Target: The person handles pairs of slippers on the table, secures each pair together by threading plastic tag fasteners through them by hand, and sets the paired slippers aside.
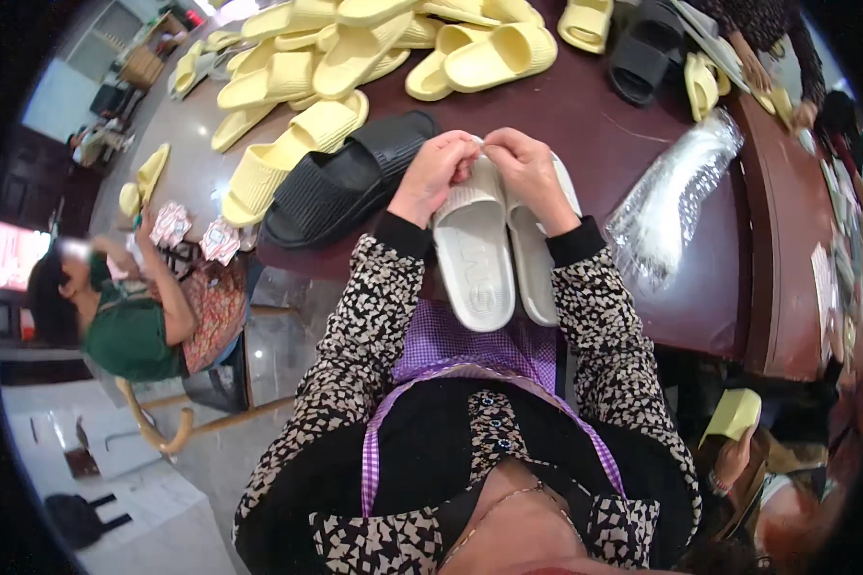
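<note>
A pair of white slide slippers (475, 273) lies at the table's near edge, toes pointing away from me. My left hand (439, 175) is over the toe end of the left slipper, thumb and fingers pinched together. Close beside it, my right hand (530, 177) is pinched too, above the toe of the right slipper. The fingertips almost meet between the toes. Whatever they pinch is too small to make out. Left of my left hand are black slide slippers (340, 177), and right of my right hand lies a clear plastic bundle of thin white strips (676, 206).
Yellow slippers (278, 81) are heaped across the far side of the dark red table (585, 125). A black slipper (647, 53) lies at the far right. A person in green (129, 331) sits at the left; another person's hand (734, 460) holds a yellow slipper at the lower right.
</note>
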`<state>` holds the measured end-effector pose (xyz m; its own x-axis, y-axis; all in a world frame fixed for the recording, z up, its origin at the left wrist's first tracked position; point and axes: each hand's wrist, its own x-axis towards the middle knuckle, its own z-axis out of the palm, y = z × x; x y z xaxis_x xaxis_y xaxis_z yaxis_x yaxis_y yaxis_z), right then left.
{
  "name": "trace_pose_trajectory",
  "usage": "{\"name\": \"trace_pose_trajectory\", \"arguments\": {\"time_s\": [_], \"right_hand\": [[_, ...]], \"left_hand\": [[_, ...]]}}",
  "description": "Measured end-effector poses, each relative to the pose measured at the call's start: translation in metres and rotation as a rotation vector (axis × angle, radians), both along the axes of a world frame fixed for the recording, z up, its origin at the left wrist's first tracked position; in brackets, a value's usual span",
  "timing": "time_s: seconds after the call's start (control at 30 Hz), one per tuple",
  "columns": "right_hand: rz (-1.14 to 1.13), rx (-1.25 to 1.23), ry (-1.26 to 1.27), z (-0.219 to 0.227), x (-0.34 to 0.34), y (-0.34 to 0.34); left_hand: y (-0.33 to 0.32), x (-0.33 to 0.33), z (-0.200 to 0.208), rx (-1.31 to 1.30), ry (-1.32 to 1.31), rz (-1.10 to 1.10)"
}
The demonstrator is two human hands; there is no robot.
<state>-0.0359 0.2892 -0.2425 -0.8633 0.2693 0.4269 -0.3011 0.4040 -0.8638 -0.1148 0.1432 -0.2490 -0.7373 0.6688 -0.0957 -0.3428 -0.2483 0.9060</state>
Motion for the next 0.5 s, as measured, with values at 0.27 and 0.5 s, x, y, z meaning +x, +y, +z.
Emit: {"name": "trace_pose_trajectory", "arguments": {"time_s": [0.27,0.5], "right_hand": [[0.026,-0.008,-0.019,-0.001,0.0,0.002],[-0.066,0.072,-0.099,0.003,0.0,-0.002]], "left_hand": [[0.0,0.002,0.001,-0.05,0.046,-0.029],[0.012,0.021,-0.004,-0.128,0.341,0.363]]}}
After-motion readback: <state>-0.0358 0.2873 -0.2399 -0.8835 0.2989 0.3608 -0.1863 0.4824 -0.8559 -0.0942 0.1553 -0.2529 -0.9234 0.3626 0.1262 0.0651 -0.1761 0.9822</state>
